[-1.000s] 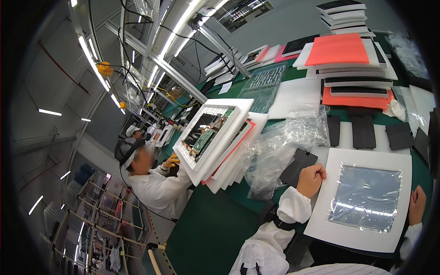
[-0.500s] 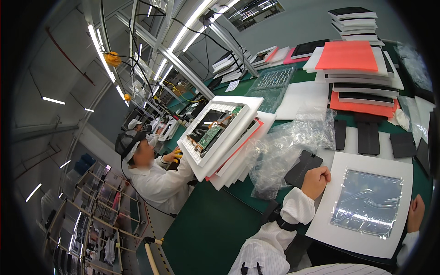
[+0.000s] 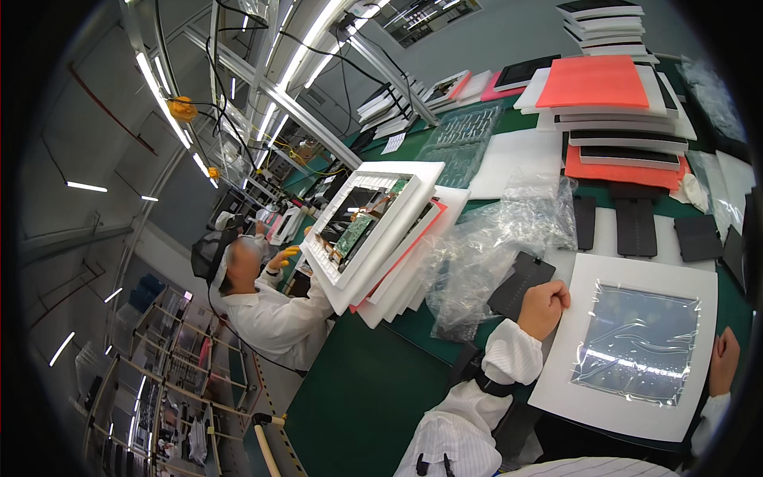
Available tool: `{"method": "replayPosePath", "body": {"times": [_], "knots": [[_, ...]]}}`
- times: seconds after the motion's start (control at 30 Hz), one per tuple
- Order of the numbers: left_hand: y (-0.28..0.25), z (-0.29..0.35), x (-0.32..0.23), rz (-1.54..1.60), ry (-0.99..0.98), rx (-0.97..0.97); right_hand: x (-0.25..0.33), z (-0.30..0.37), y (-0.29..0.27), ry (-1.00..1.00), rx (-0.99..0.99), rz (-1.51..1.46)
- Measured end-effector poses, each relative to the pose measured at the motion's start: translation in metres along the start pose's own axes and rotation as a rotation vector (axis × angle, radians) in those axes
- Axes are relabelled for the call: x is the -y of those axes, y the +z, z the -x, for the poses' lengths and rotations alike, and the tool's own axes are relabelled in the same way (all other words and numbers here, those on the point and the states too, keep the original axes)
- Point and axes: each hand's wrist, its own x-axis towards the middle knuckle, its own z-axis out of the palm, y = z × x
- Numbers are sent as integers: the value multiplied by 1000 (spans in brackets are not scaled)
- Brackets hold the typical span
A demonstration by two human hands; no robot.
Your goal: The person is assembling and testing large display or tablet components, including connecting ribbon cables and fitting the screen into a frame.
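A white-framed display panel (image 3: 548,389) lies flat in front of me at the lower right. Clear, wrinkled film covers its grey screen (image 3: 636,346) and reflects the ceiling lights. My left hand (image 3: 544,308) is closed at the panel's left edge, fingers curled and thumb toward the frame. At the opposite edge my right hand (image 3: 723,362) is closed too, its fingertips partly hidden beside the frame. A dark grey plastic cover (image 3: 520,286) lies just behind my left hand, partly under crumpled clear plastic bags (image 3: 477,270).
More dark covers (image 3: 636,226) lie beyond the panel. Stacked panels with coral foam sheets (image 3: 596,83) stand at the back right. Left of the bags, another stack holds an opened panel with a green circuit board (image 3: 354,234). A co-worker in white (image 3: 274,322) works beyond it.
My hands and the panel hold nearly the same places. The view has shifted slightly. The co-worker's head and yellow-tipped gloved hand have moved.
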Motion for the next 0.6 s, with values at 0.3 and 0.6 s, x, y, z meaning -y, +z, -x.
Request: {"method": "replayPosePath", "body": {"times": [0.3, 0.6], "knots": [[-6, 7, 0, 2, -21, 7, 14, 4, 1, 14, 5, 10], [7, -5, -3, 30, 32, 4, 27, 1, -22, -12, -59, 91]]}}
